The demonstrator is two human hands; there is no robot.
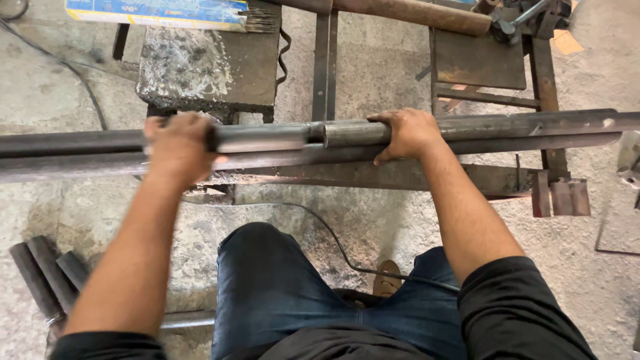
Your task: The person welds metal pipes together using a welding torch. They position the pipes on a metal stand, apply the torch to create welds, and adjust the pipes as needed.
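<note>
Over the long steel pipes (287, 137), both arms reach forward: left hand (179, 148) wraps the left pipe, right hand (408, 133) clasps the right pipe.

Short dark pipes (47, 273) on concrete floor (40, 100); black cable (333, 240).

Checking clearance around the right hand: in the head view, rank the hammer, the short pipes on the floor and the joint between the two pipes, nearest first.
From the right hand:
1. Joint between the two pipes, just to its left.
2. Hammer, on the stand beyond it.
3. Short pipes, on the floor at far left.
</note>
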